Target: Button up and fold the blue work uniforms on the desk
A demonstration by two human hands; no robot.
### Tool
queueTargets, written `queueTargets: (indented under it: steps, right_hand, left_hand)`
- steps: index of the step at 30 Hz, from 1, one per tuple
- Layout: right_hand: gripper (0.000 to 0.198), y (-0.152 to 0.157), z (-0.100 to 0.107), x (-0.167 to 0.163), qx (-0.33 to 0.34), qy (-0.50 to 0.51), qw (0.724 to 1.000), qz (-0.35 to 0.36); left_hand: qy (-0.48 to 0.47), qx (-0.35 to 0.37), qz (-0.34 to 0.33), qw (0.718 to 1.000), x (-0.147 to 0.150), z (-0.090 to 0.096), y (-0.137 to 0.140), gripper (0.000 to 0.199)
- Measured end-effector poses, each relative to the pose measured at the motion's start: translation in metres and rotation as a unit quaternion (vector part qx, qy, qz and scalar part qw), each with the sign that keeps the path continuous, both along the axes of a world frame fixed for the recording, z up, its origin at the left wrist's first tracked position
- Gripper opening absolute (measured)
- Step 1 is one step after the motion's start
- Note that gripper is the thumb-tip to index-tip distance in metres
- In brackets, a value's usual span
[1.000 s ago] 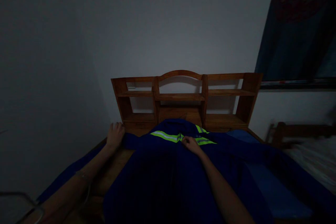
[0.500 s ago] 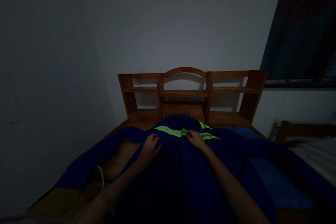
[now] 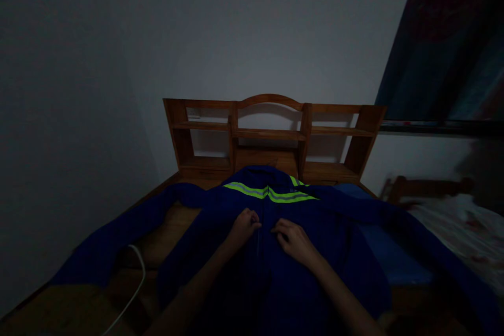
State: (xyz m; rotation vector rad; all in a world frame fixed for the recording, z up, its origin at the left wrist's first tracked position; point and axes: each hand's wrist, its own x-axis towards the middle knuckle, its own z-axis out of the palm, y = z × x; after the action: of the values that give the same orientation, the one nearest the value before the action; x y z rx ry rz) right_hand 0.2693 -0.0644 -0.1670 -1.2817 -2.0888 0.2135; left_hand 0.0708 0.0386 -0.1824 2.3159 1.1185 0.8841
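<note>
A dark blue work jacket (image 3: 220,249) lies spread front side up, its sleeves stretched out to both sides. A yellow-green and grey reflective stripe (image 3: 293,198) crosses its chest, and a front seam runs down the middle. Just left of that seam, below the stripe, my left hand (image 3: 244,227) hovers at or on the cloth with fingers loosely curled and thumb apart. On the seam's right side is my right hand (image 3: 295,240), fingers bent toward the seam and thumb separate from them. Nothing shows in either hand. The jacket's lower part is lost in darkness.
Behind the collar stands a wooden headboard (image 3: 270,134) with open shelves, against a pale wall (image 3: 236,26). A white cable (image 3: 139,273) curves at the lower left. Under the right sleeve lies a blue flat piece (image 3: 388,254). A dark curtain (image 3: 441,63) hangs at right.
My right hand has left the seam at the chest stripe and come down toward me. My left hand has moved right, closer to the seam. The view has shifted slightly right.
</note>
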Motion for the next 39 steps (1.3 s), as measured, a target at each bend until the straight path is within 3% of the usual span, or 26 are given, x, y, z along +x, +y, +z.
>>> queueTargets:
  steps: [9,13,18,22,28,34,39]
  right_hand:
    - [0.036,0.003,-0.005,-0.004,0.003,-0.052,0.999,-0.008]
    - [0.032,0.012,0.003,-0.003,-0.015,0.044,0.999,-0.009]
    - [0.020,0.035,0.017,0.002,-0.024,0.170,0.985,0.013]
    - [0.018,0.041,0.004,-0.002,-0.060,0.195,0.979,0.020]
    - [0.018,0.036,-0.009,-0.008,-0.066,0.187,0.980,0.010]
    - [0.022,0.039,-0.003,-0.008,-0.107,0.220,0.969,0.016]
    - [0.022,0.043,-0.011,-0.008,-0.113,0.222,0.968,-0.001]
  left_hand:
    - [-0.012,-0.056,-0.003,0.998,-0.003,0.008,0.000,0.013]
    - [-0.019,-0.078,-0.017,0.997,-0.006,0.010,0.000,0.007]
    - [-0.109,-0.206,-0.063,0.970,0.008,0.014,-0.002,0.011]
    - [-0.119,-0.181,-0.044,0.975,0.016,0.004,-0.012,0.015]
    - [-0.216,-0.135,0.035,0.966,0.017,-0.012,-0.038,0.014]
    - [-0.237,-0.176,0.048,0.954,0.025,-0.009,-0.048,0.013]
    - [-0.229,-0.191,0.074,0.952,0.031,-0.013,-0.047,0.010]
